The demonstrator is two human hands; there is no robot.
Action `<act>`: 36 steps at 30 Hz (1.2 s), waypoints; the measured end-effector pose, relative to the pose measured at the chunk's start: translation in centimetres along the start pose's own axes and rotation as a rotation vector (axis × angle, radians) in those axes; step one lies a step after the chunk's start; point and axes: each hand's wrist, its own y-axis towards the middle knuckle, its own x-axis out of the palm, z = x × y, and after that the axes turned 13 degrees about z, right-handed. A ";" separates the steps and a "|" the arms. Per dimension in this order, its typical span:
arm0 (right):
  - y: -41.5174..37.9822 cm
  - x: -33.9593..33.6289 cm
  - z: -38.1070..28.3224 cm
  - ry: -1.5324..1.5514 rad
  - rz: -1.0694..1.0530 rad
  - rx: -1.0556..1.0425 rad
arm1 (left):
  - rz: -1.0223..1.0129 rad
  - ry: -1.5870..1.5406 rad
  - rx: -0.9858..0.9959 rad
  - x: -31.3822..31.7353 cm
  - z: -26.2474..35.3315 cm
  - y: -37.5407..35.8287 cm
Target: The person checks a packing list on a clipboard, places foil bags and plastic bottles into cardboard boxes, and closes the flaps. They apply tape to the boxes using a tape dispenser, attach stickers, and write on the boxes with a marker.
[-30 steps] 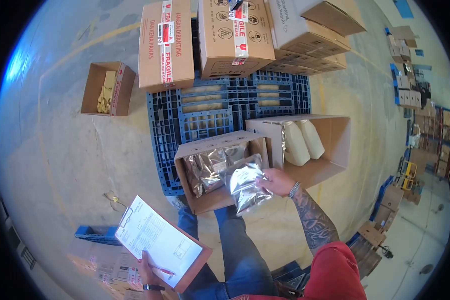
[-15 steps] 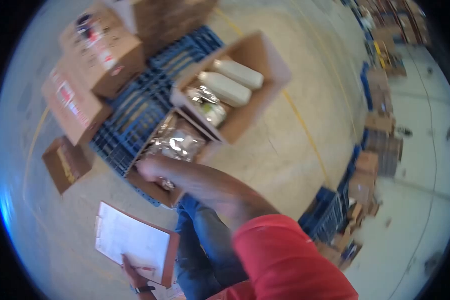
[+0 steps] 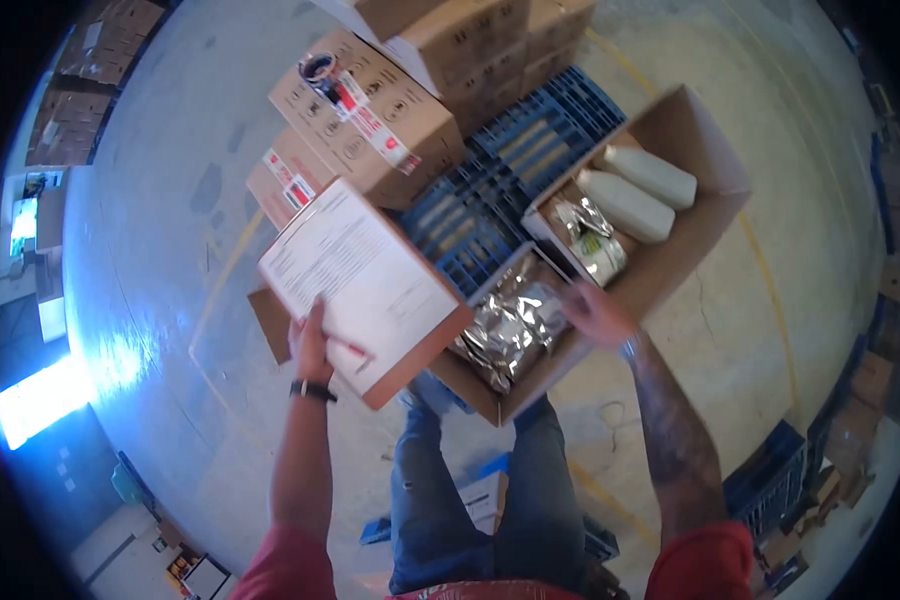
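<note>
My left hand grips the lower left edge of a brown clipboard with a printed white sheet on it. A red and white pen lies across the sheet near my thumb. My right hand is at the right rim of a small open carton, beside silver foil pouches. Its fingertips are blurred, so any grip cannot be made out. A larger open box beyond holds two white bottles and another foil pouch.
Blue pallets lie under and behind the open boxes. A closed carton with red and white tape and a tape roll stands at the upper left. More cartons are stacked behind. Another blue pallet is at the lower right.
The view has swung left. The clipboard in my left hand has risen toward the cartons. My right hand has moved from the small carton's near left side to its right rim.
</note>
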 end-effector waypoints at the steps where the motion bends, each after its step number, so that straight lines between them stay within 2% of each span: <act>1: -3.5 0.2 0.7 0.143 0.066 0.075 | -0.055 -0.009 0.009 2.1 0.3 2.6; 2: -7.8 1.5 3.6 -0.060 0.218 0.021 | -0.121 -0.026 0.020 4.2 0.3 5.2; 4: -15.1 4.6 4.9 -0.110 0.270 0.414 | -0.166 -0.012 -0.005 8.1 0.5 10.1; 5: -20.4 9.7 13.0 -0.068 0.385 0.284 | -0.185 -0.016 -0.011 9.6 -0.1 12.6; 6: -22.9 9.7 9.2 -0.264 0.265 0.462 | -0.208 -0.027 0.039 11.1 -0.8 15.3; 7: -26.7 12.8 11.7 -0.364 0.160 0.398 | -0.236 -0.041 0.096 12.9 -0.8 17.7; 8: -30.9 17.0 12.9 -0.171 0.318 0.568 | -0.252 -0.043 0.085 14.2 -0.7 19.4; 9: -34.3 21.1 14.0 0.028 0.477 0.719 | -0.179 0.041 0.165 15.2 -0.4 20.6; 10: -37.4 25.6 14.9 0.021 0.463 0.671 | -0.110 0.128 0.244 16.5 -0.2 21.7; 11: -37.7 27.7 14.0 0.018 0.455 0.651 | -0.065 0.123 0.371 17.6 0.0 22.4; 12: -38.0 29.8 13.1 0.014 0.447 0.631 | -0.069 0.127 0.366 18.3 -0.1 23.5; 14: -36.3 32.9 7.3 0.322 0.353 0.986 | 0.164 0.409 0.333 19.8 -0.5 24.6; 15: -35.2 34.2 5.8 0.331 0.362 0.999 | 0.231 0.401 0.372 20.7 -0.2 23.7; 16: -34.1 35.4 4.9 0.747 0.437 1.096 | 0.217 0.402 0.376 21.4 -0.6 24.4; 18: -32.7 36.6 3.4 1.177 0.516 1.185 | 0.428 0.533 0.424 23.2 -1.9 25.5; 19: -32.2 37.2 3.1 1.103 0.535 1.153 | 0.466 0.497 0.440 23.6 -2.4 25.8; 21: -31.1 38.9 2.9 0.670 0.635 1.002 | 0.528 0.503 0.372 23.8 -1.9 25.4; 23: -27.5 37.7 0.8 0.305 0.778 0.943 | 0.392 0.434 0.258 22.9 -0.6 24.7; 24: -25.6 35.6 -1.1 0.295 0.865 1.020 | 0.232 0.400 0.300 21.3 0.1 24.5; 25: -24.6 35.5 -0.4 0.131 0.947 1.038 | 0.337 0.197 0.287 20.8 -1.5 25.1; 26: -23.9 35.5 0.7 -0.036 1.012 1.048 | 0.338 0.224 0.244 19.0 0.8 20.7; 27: -22.8 34.5 0.7 -0.002 1.006 1.081 | 0.183 -0.030 0.340 17.4 0.0 18.9; 28: -21.6 33.7 0.7 0.039 1.001 1.104 | 0.146 0.145 0.725 14.9 -3.8 20.0; 30: -20.4 34.2 2.6 0.115 1.007 0.927 | -0.219 0.415 0.896 10.1 -8.5 15.8; 31: -19.5 33.7 2.8 0.118 1.014 0.937 | -0.516 0.648 0.755 8.9 -8.5 10.9; 32: -18.7 33.3 2.7 0.015 0.898 0.996 | -0.816 0.886 0.621 7.8 -8.5 5.8; 33: -18.1 33.0 2.2 -0.086 0.778 1.048 | -1.062 1.166 0.743 6.9 -12.5 5.7; 35: -17.4 32.7 0.7 -0.116 0.832 1.037 | -1.171 1.537 0.881 6.8 -15.4 2.0; 36: -17.5 32.8 0.2 -0.148 0.876 1.019 | -1.183 1.541 0.888 6.2 -17.8 2.8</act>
